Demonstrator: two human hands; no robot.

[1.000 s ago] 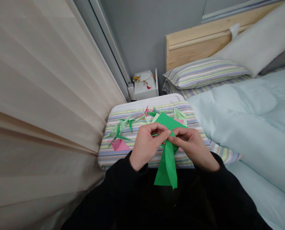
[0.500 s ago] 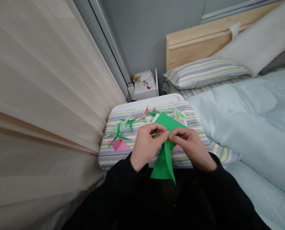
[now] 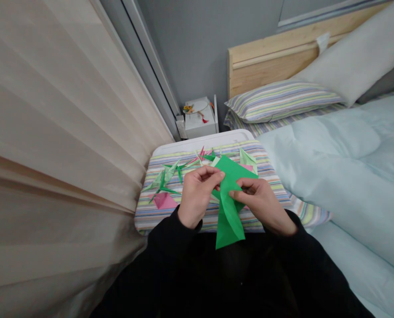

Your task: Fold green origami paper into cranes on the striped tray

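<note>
A bright green sheet of paper [image 3: 229,212], partly folded, hangs between my two hands over the near edge of a table with a striped cloth [image 3: 190,218]. My left hand [image 3: 197,192] pinches its left edge between thumb and fingers. On the other side, my right hand [image 3: 263,201] grips the right edge, its thumb on the front face. The fingertips behind the paper are hidden. Folded green paper pieces [image 3: 162,179] and a pink one [image 3: 164,200] lie to the left. A red-pink folded piece [image 3: 201,153] and a pale green one [image 3: 248,160] lie beyond the sheet.
A beige curtain [image 3: 67,132] hangs along the left. Behind the table stands a small white cabinet [image 3: 200,128] with small items on top. To the right is a bed with a pale blue quilt [image 3: 336,163], a striped pillow [image 3: 283,100] and a wooden headboard [image 3: 259,66].
My hands have moved apart, the left one up and to the left, the right one slightly down. The green paper's middle has opened out flatter, and its lower end has narrowed and shifted.
</note>
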